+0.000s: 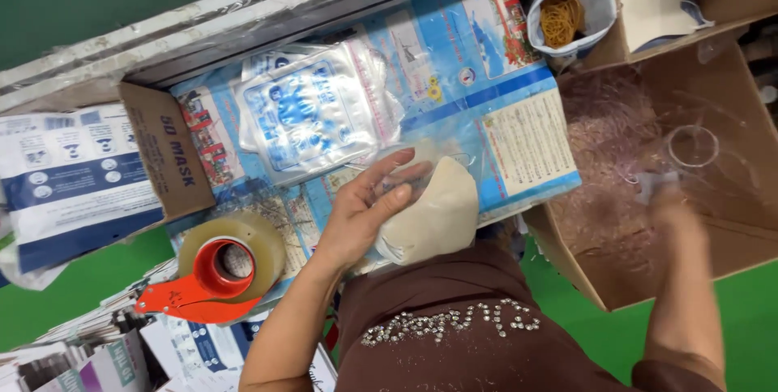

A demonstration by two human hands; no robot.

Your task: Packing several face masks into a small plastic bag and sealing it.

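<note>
My left hand (366, 209) grips a cream-coloured soft piece (433, 214) inside a clear plastic bag, held just above the printed blue sheet (486, 76) that covers the work surface. A stack of clear printed bags (312, 108) lies on that sheet beyond the hand. My right hand (671, 201) is blurred and reaches into a big cardboard box (745, 230) on the right, down among thin clear plastic bits, and seems to pinch a small clear piece. A small clear cup (693, 146) sits in the box just past the fingers.
An orange tape dispenser (219, 274) with a clear tape roll lies at the near left. A cardboard flap (166, 149) and printed cartons stand at the left. A bag of yellow rubber bands (563, 15) sits at the back, by another box.
</note>
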